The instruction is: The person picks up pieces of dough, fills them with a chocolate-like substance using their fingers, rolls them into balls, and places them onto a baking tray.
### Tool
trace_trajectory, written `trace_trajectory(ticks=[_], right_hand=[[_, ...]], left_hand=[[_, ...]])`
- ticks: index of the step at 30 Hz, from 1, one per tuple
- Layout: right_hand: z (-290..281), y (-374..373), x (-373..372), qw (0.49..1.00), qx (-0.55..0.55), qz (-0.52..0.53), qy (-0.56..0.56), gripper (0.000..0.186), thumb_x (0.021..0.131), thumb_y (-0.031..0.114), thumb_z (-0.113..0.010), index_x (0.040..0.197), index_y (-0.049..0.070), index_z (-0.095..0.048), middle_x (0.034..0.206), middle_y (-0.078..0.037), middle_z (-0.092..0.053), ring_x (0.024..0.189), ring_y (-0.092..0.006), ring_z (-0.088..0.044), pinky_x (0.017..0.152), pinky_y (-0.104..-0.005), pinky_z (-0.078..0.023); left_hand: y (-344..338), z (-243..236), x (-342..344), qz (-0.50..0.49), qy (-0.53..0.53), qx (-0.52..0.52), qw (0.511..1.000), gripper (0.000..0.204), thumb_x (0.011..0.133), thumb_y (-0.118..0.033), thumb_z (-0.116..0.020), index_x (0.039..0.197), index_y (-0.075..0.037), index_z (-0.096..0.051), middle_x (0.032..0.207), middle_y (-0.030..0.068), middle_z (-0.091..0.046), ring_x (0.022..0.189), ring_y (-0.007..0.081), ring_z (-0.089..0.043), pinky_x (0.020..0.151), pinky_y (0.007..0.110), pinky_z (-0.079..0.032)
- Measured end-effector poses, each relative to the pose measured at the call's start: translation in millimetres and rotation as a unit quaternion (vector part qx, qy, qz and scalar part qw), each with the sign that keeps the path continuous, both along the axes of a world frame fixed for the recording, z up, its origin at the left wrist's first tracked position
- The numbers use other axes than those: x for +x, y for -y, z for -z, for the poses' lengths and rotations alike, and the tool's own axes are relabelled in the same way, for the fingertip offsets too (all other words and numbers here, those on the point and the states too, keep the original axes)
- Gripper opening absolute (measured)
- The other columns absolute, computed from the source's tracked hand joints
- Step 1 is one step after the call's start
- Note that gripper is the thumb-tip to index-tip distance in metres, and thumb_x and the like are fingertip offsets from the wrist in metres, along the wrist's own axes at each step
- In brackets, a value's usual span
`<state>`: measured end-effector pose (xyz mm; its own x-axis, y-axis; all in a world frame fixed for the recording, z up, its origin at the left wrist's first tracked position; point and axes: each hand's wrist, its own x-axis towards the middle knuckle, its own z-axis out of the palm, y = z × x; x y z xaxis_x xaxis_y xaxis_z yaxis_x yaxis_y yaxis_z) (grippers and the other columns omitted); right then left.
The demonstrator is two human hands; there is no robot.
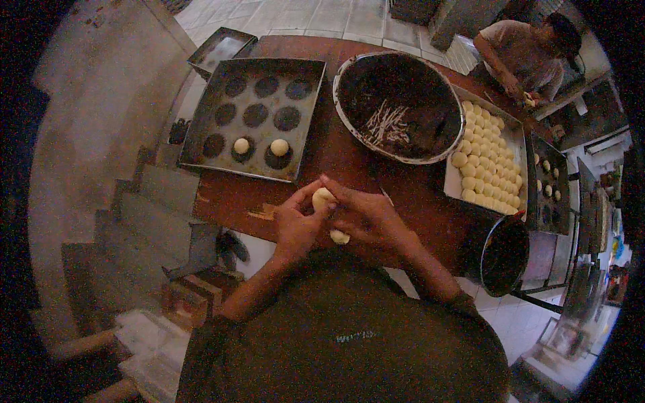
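Observation:
At the near edge of the table, my left hand (295,221) is closed around a pale dough ball (322,197). The fingers of my right hand (376,218) press on the same ball from the other side. A second small dough piece (340,237) shows below, against the curled lower fingers of my right hand; how it is held is partly hidden. Just ahead on the left lies a square metal baking tray (201,153) with dark round spots in rows. Two dough balls, one (241,146) and another (279,147), sit on spots in its nearest row.
A wide basin (339,114) of dark filling, with thin pale strands on top, stands ahead right. Beyond it a box (453,185) holds many dough balls. A dark pot (504,258) is at the right edge. Another person (514,57) works at far right near a second tray (552,218).

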<state>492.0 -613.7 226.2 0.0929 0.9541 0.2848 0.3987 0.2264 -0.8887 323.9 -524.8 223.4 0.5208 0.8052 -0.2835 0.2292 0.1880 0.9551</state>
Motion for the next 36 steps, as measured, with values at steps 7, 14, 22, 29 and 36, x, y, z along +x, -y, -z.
trace_trajectory(ticks=[7, 14, 22, 29, 36], right_hand=[[72, -2, -21, 0.957, -0.127, 0.117, -0.233, 0.035, 0.092, 0.013, -0.076, 0.124, 0.000, -0.071, 0.115, -0.018, -0.075, 0.101, -0.0276, -0.075, 0.093, -0.0364, -0.058], [-11, 48, -7, 0.983, 0.041, 0.138, 0.118, 0.037, 0.088, 0.014, -0.078, 0.123, 0.003, -0.069, 0.115, -0.016, -0.071, 0.099, -0.0329, -0.071, 0.085, -0.0415, -0.058], [116, 174, 41, 0.913, -0.079, 0.211, 0.341, 0.037, 0.085, 0.023, -0.080, 0.111, 0.003, -0.064, 0.109, -0.019, -0.063, 0.102, -0.0388, -0.062, 0.088, -0.0495, -0.052], [214, 132, 61, 0.803, -0.166, 0.405, 0.405, 0.032, 0.086, 0.031, -0.077, 0.096, 0.002, -0.067, 0.102, -0.020, -0.065, 0.101, -0.0423, -0.060, 0.088, -0.0578, -0.046], [203, 173, 98, 0.825, -0.075, 0.381, 0.411, 0.028, 0.088, 0.021, -0.075, 0.099, -0.002, -0.064, 0.103, -0.022, -0.064, 0.104, -0.0426, -0.059, 0.093, -0.0562, -0.047]], left_hand=[[3, 16, 32, -0.045, 0.223, -0.094, 0.969, 0.030, 0.094, -0.020, -0.079, 0.115, 0.000, -0.069, 0.100, 0.0045, -0.072, 0.091, 0.0128, -0.067, 0.082, 0.029, -0.056], [-5, 69, 19, 0.106, -0.003, 0.313, 0.944, 0.019, 0.086, -0.018, -0.082, 0.085, -0.006, -0.067, 0.089, 0.0061, -0.072, 0.080, 0.0195, -0.070, 0.071, 0.036, -0.055], [0, 56, -37, 0.169, -0.067, 0.325, 0.928, 0.062, 0.083, -0.017, -0.082, 0.137, -0.003, -0.053, 0.133, 0.0172, -0.061, 0.116, 0.0319, -0.064, 0.097, 0.040, -0.054], [-17, 92, -76, 0.049, -0.193, 0.298, 0.934, 0.054, 0.094, -0.022, -0.075, 0.139, 0.001, -0.056, 0.119, 0.0168, -0.069, 0.107, 0.0297, -0.067, 0.091, 0.041, -0.056], [-63, 80, -144, 0.007, -0.252, 0.308, 0.917, 0.059, 0.097, -0.026, -0.071, 0.146, 0.001, -0.052, 0.125, 0.0194, -0.069, 0.113, 0.0278, -0.066, 0.095, 0.041, -0.054]])
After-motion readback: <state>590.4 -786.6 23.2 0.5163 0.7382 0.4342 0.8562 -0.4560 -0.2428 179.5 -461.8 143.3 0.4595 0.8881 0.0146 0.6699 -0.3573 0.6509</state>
